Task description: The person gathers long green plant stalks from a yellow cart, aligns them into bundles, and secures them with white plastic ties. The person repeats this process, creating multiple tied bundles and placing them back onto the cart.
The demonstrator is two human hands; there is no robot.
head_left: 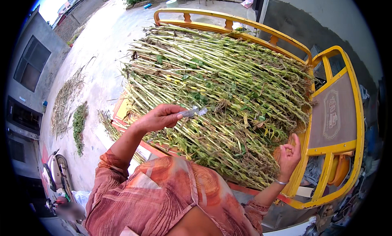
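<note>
My left hand (160,117) is closed in a pinch on a small greyish-white strip (192,112), perhaps crumpled plastic; its exact kind is unclear. The strip points right, above a thick layer of cut plant stalks (216,79) with green and yellowing pods and dry leaves. The stalks lie side by side across the bed of a yellow cart (359,126). At the bed's right side my right hand (290,157) is raised with its fingers apart and nothing visible in it. It is beside the tangled ends of the stalks, and a bracelet circles its wrist.
A yellow rail (228,20) runs along the cart's far side, and a panelled yellow frame stands at the right. Dry stalks (67,99) and a green plant pile (80,128) lie on the concrete at left. A parked scooter (61,175) stands at lower left.
</note>
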